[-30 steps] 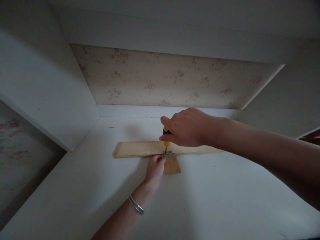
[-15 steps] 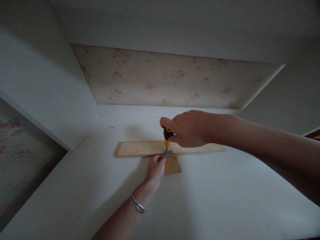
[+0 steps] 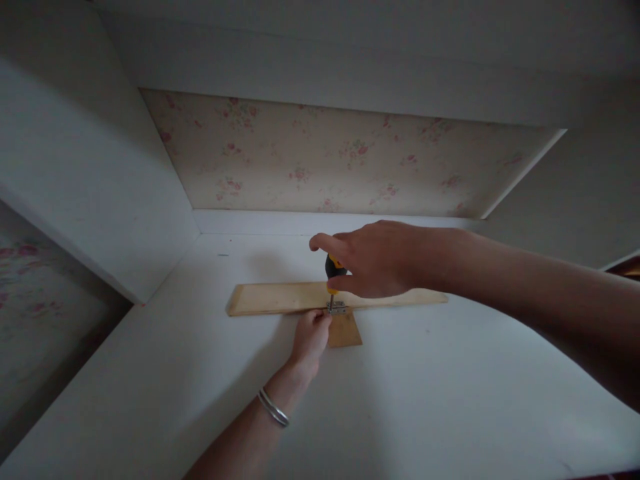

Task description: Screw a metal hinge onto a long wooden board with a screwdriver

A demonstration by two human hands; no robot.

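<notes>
A person's two bare hands work over a white desk. The right hand (image 3: pixel 385 260) is closed loosely around the handle of a yellow-and-black screwdriver (image 3: pixel 336 268), index finger lifted clear. The left hand (image 3: pixel 309 337) has its fingertips bunched at the tool's tip; whether they pinch anything is too small to tell. The screwdriver stands nearly upright, its tip at the left end of a small metal hinge (image 3: pixel 341 307). The hinge lies where a long wooden board (image 3: pixel 280 298) meets a short board (image 3: pixel 345 331), just right of the left fingertips and below the right hand. The boards look laid out, with screwing apparently under way; which screws are in or remaining cannot be made out.
</notes>
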